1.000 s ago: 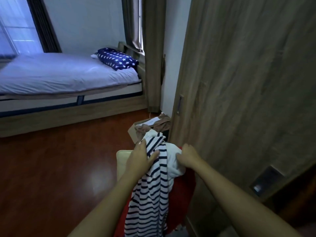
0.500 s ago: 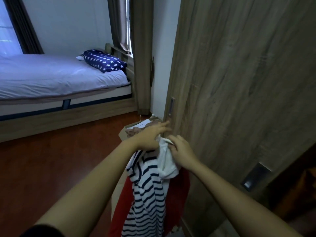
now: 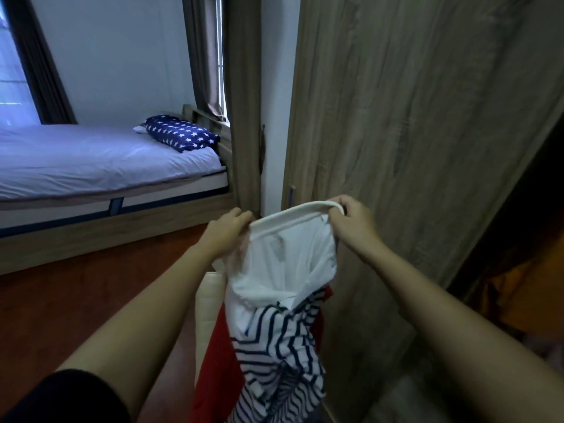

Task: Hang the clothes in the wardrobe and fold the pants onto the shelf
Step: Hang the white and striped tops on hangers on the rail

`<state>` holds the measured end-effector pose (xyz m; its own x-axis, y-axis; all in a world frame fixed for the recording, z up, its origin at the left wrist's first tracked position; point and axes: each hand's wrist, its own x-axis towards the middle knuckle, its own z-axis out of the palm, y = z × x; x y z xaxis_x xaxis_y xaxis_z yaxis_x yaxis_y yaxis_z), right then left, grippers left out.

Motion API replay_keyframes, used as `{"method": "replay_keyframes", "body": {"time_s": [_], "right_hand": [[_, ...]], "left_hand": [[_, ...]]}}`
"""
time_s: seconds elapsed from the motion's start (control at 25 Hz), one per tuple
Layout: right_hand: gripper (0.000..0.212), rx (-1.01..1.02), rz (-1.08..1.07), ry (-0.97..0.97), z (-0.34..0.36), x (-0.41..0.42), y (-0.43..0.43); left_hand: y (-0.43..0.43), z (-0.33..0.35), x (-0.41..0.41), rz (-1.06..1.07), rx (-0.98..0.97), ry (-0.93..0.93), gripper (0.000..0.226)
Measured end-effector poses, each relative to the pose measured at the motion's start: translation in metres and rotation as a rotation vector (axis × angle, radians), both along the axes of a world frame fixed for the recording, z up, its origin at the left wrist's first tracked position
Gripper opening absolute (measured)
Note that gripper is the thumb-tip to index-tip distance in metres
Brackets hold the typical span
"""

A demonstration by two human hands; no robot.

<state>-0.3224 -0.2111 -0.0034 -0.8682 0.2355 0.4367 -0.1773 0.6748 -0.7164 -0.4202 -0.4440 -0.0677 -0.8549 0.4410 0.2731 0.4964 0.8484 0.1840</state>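
Left hand (image 3: 227,230): fingers (image 3: 241,216) pinch the left end of the shirt (image 3: 283,270) collar. The shirt hangs between both hands, in front of a red garment (image 3: 219,361). Right hand (image 3: 351,221): fingers curled round the collar's right end, before the wardrobe door (image 3: 412,117).

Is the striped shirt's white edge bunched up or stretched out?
Stretched out: the left hand and right hand grip the white edge's ends, holding it taut.
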Motion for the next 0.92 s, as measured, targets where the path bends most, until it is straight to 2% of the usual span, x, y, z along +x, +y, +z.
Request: {"method": "replay_keyframes", "body": {"time_s": [0.08,0.2,0.28,0.36,0.44,0.52,0.6,0.64,0.72,0.76,0.84,0.88,0.92], "right_hand": [[0.015,0.149,-0.034,0.007,0.006,0.018,0.012],[0.017,0.262,-0.044,0.07,0.017,0.049,0.021],[0.023,0.398,0.036,0.124,0.028,0.075,0.024],[0.026,0.594,0.146,0.071,0.041,0.094,0.031],[0.036,0.738,0.158,-0.026,0.058,0.116,0.04],[0.044,0.666,0.059,-0.05,0.078,0.135,0.049],[0.043,0.495,-0.02,-0.005,0.095,0.153,0.055],[0.039,0.474,-0.041,0.013,0.099,0.163,0.055],[0.034,0.513,-0.104,0.027,0.103,0.18,0.06],[0.035,0.549,-0.168,0.015,0.104,0.189,0.063],[0.036,0.657,-0.34,-0.081,0.102,0.201,0.078],[0.034,0.718,-0.417,-0.151,0.099,0.205,0.088],[0.031,0.745,-0.472,-0.222,0.095,0.211,0.1]], "left_hand": [[-0.001,0.013,0.018,0.013,0.154,0.035,0.004],[0.007,0.038,0.048,-0.015,0.367,0.043,0.01],[0.016,0.053,0.077,-0.031,0.533,0.079,0.009],[0.022,0.067,0.099,-0.03,0.609,0.178,0.01],[0.028,0.077,0.126,-0.006,0.657,0.292,0.006],[0.037,0.078,0.149,0.003,0.71,0.36,0.004],[0.047,0.068,0.157,-0.029,0.592,0.405,0.008],[0.054,0.062,0.158,-0.03,0.439,0.419,0.014],[0.064,0.056,0.161,0.011,0.269,0.445,0.019],[0.068,0.054,0.162,0.015,0.25,0.431,0.021],[0.07,0.064,0.169,-0.053,0.187,0.408,0.035],[0.067,0.071,0.169,-0.039,0.14,0.373,0.037],[0.068,0.085,0.175,-0.019,0.19,0.299,0.032]]}}
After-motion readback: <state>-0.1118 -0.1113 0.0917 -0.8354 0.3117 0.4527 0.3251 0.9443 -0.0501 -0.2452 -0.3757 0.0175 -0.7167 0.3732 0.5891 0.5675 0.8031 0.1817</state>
